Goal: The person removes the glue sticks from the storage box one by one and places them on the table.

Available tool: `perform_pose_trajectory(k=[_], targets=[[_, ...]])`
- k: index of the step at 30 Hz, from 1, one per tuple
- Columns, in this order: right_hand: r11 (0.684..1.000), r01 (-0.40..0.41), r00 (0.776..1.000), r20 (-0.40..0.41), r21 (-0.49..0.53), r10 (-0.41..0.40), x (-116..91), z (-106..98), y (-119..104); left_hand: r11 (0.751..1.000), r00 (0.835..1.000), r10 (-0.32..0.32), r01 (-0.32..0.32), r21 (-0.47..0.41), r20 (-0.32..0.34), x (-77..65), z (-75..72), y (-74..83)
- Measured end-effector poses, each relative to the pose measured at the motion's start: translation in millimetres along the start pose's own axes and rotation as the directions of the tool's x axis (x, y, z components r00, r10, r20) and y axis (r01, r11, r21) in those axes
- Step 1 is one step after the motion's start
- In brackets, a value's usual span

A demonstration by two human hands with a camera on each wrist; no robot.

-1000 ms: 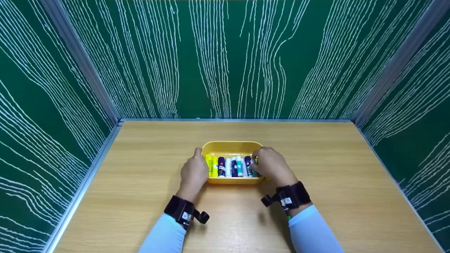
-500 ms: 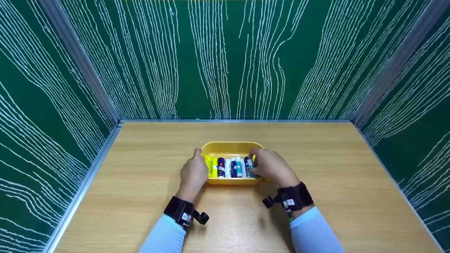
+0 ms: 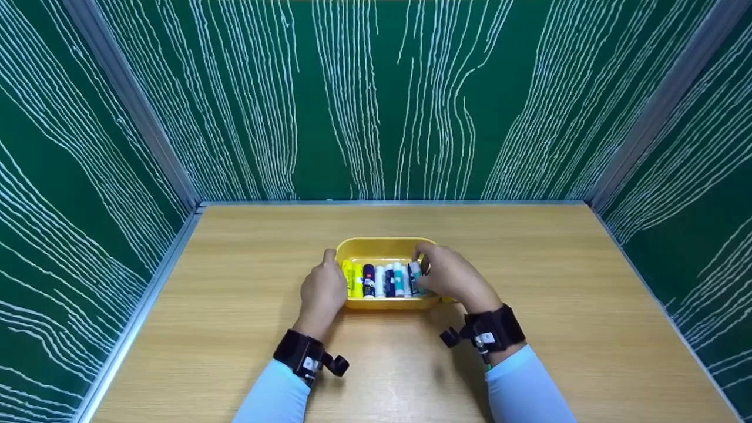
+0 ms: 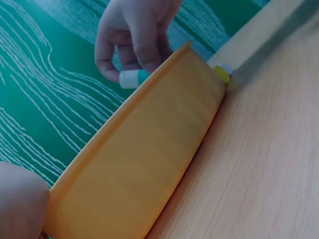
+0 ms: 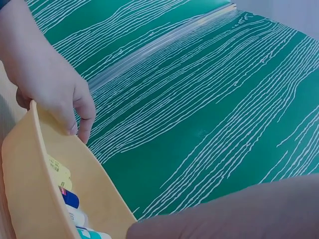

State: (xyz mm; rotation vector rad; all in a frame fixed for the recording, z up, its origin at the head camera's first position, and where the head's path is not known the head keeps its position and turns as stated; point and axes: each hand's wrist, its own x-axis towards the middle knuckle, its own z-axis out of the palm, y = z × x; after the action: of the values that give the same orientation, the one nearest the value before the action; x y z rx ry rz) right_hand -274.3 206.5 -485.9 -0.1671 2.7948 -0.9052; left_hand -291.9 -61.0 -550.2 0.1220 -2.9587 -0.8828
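Note:
A yellow plastic tub (image 3: 385, 303) stands on the table with a row of glue sticks inside. Yellow ones (image 3: 358, 281) lie at the left, then a dark blue stick (image 3: 369, 281), with white, blue and teal ones (image 3: 399, 279) further right. My left hand (image 3: 324, 286) grips the tub's left end, its thumb outside and fingers over the rim in the right wrist view. At the right end, my right hand (image 3: 451, 274) pinches a white-and-teal glue stick (image 4: 130, 78), held at rim height in the left wrist view. Part of that stick is hidden by the fingers and rim.
A small yellow round end (image 4: 222, 74) shows on the table just past the tub's right end. Green panels (image 3: 346, 117) with white wavy lines stand behind and on both sides. Wood tabletop (image 3: 264, 235) surrounds the tub.
My right hand has shifted slightly left over the tub's right end, bringing the white-and-teal glue stick in front of a dark blue one. My left hand keeps its grip in place.

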Motion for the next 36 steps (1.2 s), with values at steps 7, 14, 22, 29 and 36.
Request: perform_pose_trajectory(k=[7, 14, 22, 29, 36], targets=[[0.994, 0.008, 0.999, -0.043, 0.110, -0.003, -0.6, -13.8, 3.7, 1.000, 1.000, -0.003, 0.003, -0.006, 0.006, 0.3, -0.4, -0.4], [0.981, -0.028, 0.995, -0.087, 0.192, 0.045, -1.3, -31.4, 16.5, 1.000, 1.000, 0.000, 0.000, -0.012, 0.001, -0.7, -0.5, -0.4], [0.975, -0.076, 0.991, -0.093, 0.209, 0.097, -0.9, -46.4, 42.2, 1.000, 1.000, 0.006, -0.006, 0.001, -0.014, -1.9, -0.5, 0.7], [0.960, -0.169, 0.984, -0.018, 0.223, 0.177, -1.7, -54.7, 63.9, 1.000, 1.000, -0.003, 0.003, 0.000, -0.008, -2.7, -0.9, 1.3], [0.951, -0.217, 0.976, 0.030, 0.219, 0.216, 3.1, -48.8, 83.7, 1.000, 1.000, 0.011, -0.011, -0.003, -0.007, -1.9, -0.3, -0.8]])
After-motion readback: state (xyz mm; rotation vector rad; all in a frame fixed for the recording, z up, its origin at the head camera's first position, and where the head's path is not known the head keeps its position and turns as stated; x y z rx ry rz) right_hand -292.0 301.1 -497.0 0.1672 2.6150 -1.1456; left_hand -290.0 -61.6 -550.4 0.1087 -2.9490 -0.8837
